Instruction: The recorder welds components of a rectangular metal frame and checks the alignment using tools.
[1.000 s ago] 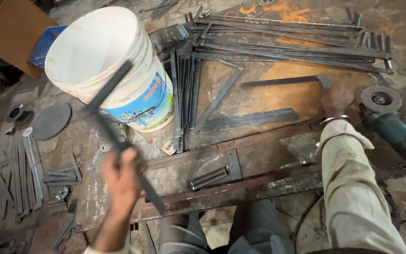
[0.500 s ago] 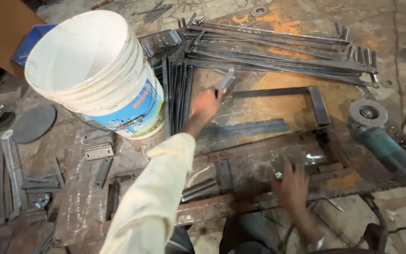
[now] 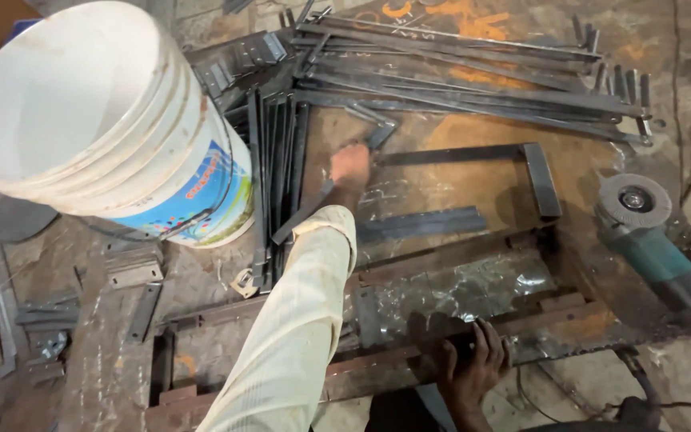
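The bent flat steel bar (image 3: pixel 337 180) lies diagonally on the rusted work surface, dark and mill-scaled, with an angled foot at its upper end near the pile of long strips. The left hand (image 3: pixel 351 166), arm in a pale cream sleeve stretched forward, is closed over the bar near its upper bend; the fingers themselves are hidden on the far side. The right hand (image 3: pixel 473 370) rests at the near edge of the welding jig (image 3: pixel 441 296), fingers curled round its front rail and holding nothing loose.

The jig is a flat frame of rusty strip and plate, its middle scuffed bright. Beyond it lie a short flat bar (image 3: pixel 421 224) and an L-shaped bar (image 3: pixel 513 160), both dull grey. A stack of long thin strips (image 3: pixel 473 76) runs across the top, ends hooked upward. A second bundle of strips (image 3: pixel 277 176) stands between the bent bar and the white plastic bucket (image 3: pixel 113 128), which is smooth, round and tilted. An angle grinder (image 3: pixel 657 240) with a teal body and grey flap disc lies at the right. Small cut steel offcuts (image 3: pixel 133 268) are scattered at the left.

Against the frame half a second ago, the left hand sits at much the same spot on the bar, slightly lower; the right hand has shifted leftward along the jig's near edge, and the view has moved closer.
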